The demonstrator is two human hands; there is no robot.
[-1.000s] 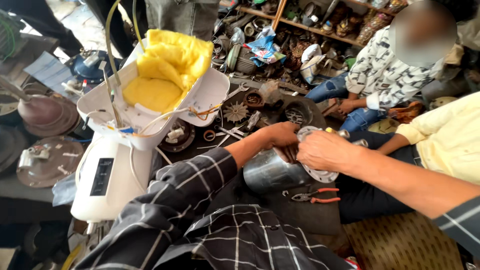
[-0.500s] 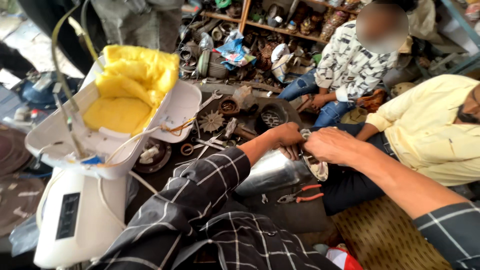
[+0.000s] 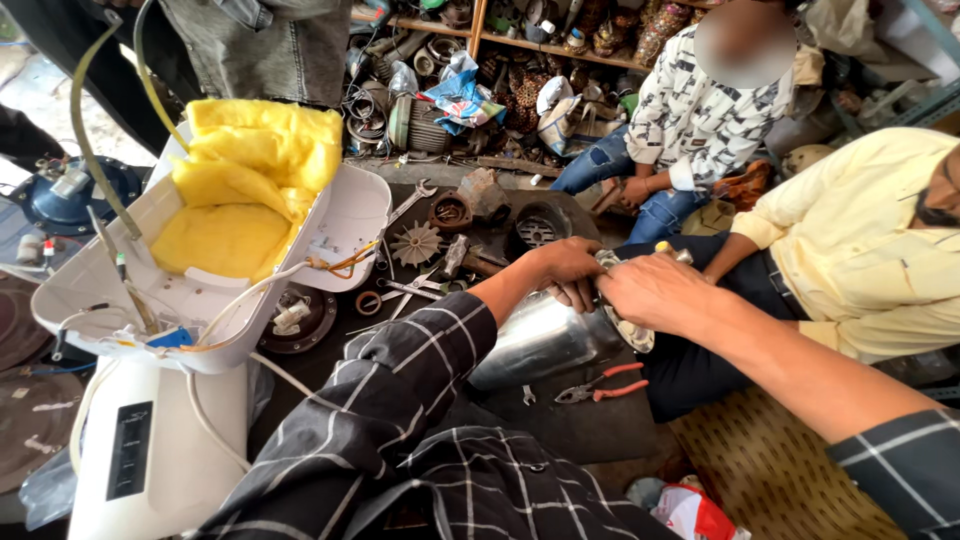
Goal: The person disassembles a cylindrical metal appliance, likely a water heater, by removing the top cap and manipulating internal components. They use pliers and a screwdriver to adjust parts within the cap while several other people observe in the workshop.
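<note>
1. Two hands meet at the flanged end of a shiny metal cylinder [image 3: 535, 340] lying on its side on the dark surface [image 3: 590, 425].
2. Left hand [image 3: 565, 270] curls its fingers over the rim, gripping it.
3. Right hand [image 3: 655, 290] closes around the round end plate [image 3: 632, 335].
4. Red-handled pliers [image 3: 603, 384] lie just beside the cylinder.
5. An opened white casing [image 3: 345, 215] with yellow insulation [image 3: 240, 195] sits well apart.

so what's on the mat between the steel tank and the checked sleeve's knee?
Head view: red-handled pliers and a small wrench lie below the steel tank.
</note>
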